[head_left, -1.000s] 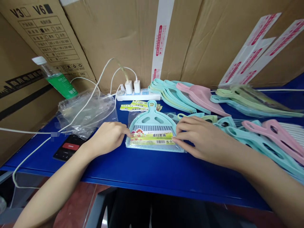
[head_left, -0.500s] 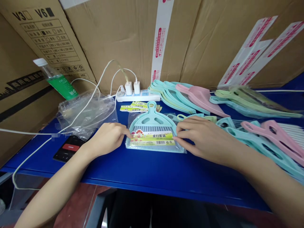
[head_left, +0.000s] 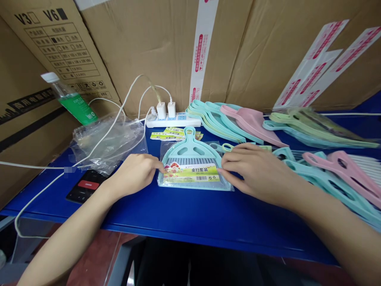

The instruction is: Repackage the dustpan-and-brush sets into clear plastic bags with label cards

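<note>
A light-blue dustpan (head_left: 191, 150) with a grey-bristled brush (head_left: 183, 161) lies flat on the blue table in a clear plastic bag. Across its front sits a yellow-green printed label card (head_left: 193, 173) with a mushroom picture. My left hand (head_left: 138, 172) has its fingers curled at the left edge of the bagged dustpan set, thumb hidden. On the opposite side, my right hand (head_left: 253, 172) pinches the right edge, close to the end of the label. Both hands are closed, and the handle points away from me.
Behind stand a power strip (head_left: 178, 120) and spare label cards (head_left: 168, 135). Stacked dustpans (head_left: 214, 115) and brushes (head_left: 327, 182) cover the right side. Plastic bags (head_left: 110, 137), a phone (head_left: 86, 186), a bottle (head_left: 77, 107) and white cables are at left. Cardboard boxes (head_left: 160, 47) wall the back.
</note>
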The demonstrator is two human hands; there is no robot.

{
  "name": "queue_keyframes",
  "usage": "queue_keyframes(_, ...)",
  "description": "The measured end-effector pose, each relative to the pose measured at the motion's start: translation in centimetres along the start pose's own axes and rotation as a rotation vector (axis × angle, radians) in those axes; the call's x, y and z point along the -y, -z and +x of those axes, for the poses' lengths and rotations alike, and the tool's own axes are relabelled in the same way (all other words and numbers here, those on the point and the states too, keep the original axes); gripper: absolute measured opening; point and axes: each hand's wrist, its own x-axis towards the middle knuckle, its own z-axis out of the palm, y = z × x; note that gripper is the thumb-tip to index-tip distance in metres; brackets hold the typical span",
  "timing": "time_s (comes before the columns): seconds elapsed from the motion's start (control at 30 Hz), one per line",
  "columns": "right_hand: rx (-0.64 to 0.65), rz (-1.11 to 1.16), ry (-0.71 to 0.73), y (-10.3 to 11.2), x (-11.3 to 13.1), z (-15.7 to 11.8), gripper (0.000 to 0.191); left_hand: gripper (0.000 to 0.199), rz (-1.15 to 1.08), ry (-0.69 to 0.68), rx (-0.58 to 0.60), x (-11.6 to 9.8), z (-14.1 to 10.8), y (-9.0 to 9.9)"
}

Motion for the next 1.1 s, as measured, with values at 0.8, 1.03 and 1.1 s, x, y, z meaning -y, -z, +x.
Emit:
queue_keyframes(0.8, 0.177, 0.099, -0.290, -0.2, 0.7, 0.5, 0.032, 0.032, -0.027, 0.030, 0.061, -0.4, 0.0, 0.0)
queue_keyframes(1.03, 0.172, 0.322, -0.443, -0.6, 0.9, 0.4, 0.022, 0.024, -0.010, 0.104, 0.079, -1.3, 0.4, -0.1)
queue_keyframes(1.1, 0.167, 0.373, -0.448, -0.5, 0.9, 0.5, 0.019, 0.023, -0.005, 0.121, 0.075, -1.4, 0.5, -0.4)
